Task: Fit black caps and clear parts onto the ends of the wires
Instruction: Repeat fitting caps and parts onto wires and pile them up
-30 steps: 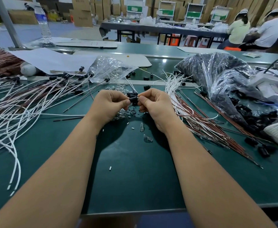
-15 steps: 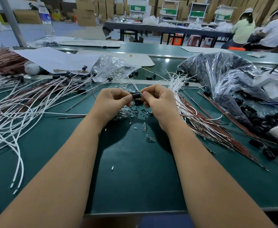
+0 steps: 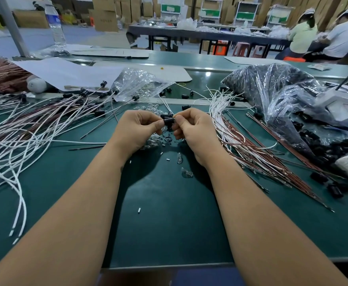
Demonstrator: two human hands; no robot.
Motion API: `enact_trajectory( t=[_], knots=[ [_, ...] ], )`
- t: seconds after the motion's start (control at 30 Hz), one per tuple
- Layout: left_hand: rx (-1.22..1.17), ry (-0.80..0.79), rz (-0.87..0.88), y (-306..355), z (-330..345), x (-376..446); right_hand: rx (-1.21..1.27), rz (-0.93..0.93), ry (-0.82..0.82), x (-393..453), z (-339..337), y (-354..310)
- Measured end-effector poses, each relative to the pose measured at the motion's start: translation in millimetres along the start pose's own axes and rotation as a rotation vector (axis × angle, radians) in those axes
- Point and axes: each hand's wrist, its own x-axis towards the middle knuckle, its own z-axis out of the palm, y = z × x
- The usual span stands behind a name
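Both hands meet over the middle of the green table (image 3: 169, 213). My left hand (image 3: 137, 129) and my right hand (image 3: 191, 127) pinch a small black cap (image 3: 168, 120) between their fingertips; a thin white wire (image 3: 166, 105) runs away from it towards the back. Under the hands lie loose clear parts (image 3: 179, 158) and small black rings. Capped wires (image 3: 45, 118) spread over the left of the table. Uncapped white and brown wires (image 3: 241, 141) lie fanned out on the right.
A clear bag of clear parts (image 3: 140, 83) sits behind the hands. A large bag of black caps (image 3: 282, 96) lies at the right, with loose caps (image 3: 334, 188) spilled beside it. A water bottle (image 3: 55, 23) stands far left. Two people sit at a far table.
Both hands have stayed together on the black cap, lifting it slightly off the table. The fingertips have shifted a little around it.
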Motion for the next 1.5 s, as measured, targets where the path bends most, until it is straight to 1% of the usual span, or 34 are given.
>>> enact_trajectory(
  t=[0.1,0.23,0.3,0.37,0.43,0.57,0.7,0.77,1.1,1.27,1.37,1.5],
  knots=[
    [0.027,0.018,0.011,1,3,1,-0.028,0.009,0.035,1,3,-2],
    [0.048,0.040,0.003,0,3,3,-0.073,-0.038,0.136,2,4,-7],
    [-0.063,0.069,-0.028,1,0,3,-0.059,-0.032,0.201,1,0,-9],
    [-0.198,0.065,-0.042,3,-5,3,-0.024,-0.024,0.236,0,-4,-10],
    [-0.255,0.046,-0.036,4,-8,3,-0.011,-0.035,0.228,-1,-4,-12],
    [-0.286,0.013,-0.037,4,-8,3,-0.015,-0.071,0.176,-2,0,-12],
    [-0.308,-0.040,-0.053,5,-8,3,0.078,-0.047,0.140,-4,-1,-14],
    [-0.309,-0.042,-0.063,5,-7,3,0.117,-0.032,0.122,-4,0,-15],
    [-0.281,-0.029,-0.052,3,-4,4,0.097,-0.044,0.095,-6,0,-17],
    [-0.088,0.040,-0.061,7,0,2,0.160,-0.030,0.127,-4,-2,-15],
    [-0.049,0.064,-0.047,7,2,1,0.221,-0.010,0.133,-2,-4,-14],
    [0.021,0.116,-0.008,6,2,0,0.244,0.013,0.111,-1,-4,-13]
  ],
)
